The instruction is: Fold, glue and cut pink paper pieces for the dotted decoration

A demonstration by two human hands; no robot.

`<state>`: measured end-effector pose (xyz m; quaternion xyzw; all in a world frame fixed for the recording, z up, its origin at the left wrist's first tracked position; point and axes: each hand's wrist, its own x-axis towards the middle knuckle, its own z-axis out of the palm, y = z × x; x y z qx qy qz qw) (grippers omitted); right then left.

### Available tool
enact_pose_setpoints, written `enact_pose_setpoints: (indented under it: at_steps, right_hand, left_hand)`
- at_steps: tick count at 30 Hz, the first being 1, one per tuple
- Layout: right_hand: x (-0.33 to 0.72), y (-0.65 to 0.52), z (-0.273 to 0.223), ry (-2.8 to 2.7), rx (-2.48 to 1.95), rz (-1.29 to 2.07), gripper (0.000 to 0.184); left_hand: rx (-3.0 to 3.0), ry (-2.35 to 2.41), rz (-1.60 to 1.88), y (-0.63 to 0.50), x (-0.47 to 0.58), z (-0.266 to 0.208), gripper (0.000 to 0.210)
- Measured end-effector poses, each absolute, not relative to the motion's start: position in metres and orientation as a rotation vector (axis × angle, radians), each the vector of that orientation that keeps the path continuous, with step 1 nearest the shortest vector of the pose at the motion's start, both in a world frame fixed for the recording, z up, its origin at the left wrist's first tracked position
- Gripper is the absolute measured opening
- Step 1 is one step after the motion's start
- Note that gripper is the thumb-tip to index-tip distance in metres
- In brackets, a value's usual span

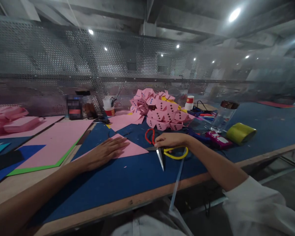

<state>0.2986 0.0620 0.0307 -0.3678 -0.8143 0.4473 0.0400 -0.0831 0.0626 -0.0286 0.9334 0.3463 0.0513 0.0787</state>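
My left hand lies flat with its fingers stretched out on a pink sheet of paper, whose corner points right on the blue mat. My right hand is closed on a pair of scissors near their pivot. One handle loop is red, the other yellow. The scissor blades are spread, one aimed toward the table's front edge and the other toward the paper's tip. Some of the right fingers are hidden behind the hand.
Behind the hands rises a pile of dotted pink paper shapes. A glass jar, a green-yellow tape roll and a magenta item stand right. Large pink sheets lie left. A perforated metal screen borders the back.
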Motion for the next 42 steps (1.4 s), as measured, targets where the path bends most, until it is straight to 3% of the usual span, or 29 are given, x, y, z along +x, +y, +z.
enact_pose_setpoints:
  at_steps: [31,42]
  right_hand:
    - [0.309,0.074,0.026,-2.474,-1.071,1.487,0.05]
    - [0.306,0.071,0.024,-2.327,-1.083,1.642,0.044]
  left_hand:
    - [2.788,1.232,0.292,0.054,-0.072,-0.02,0.056]
    - [2.814,1.203,0.313,0.057,-0.073,-0.023,0.057]
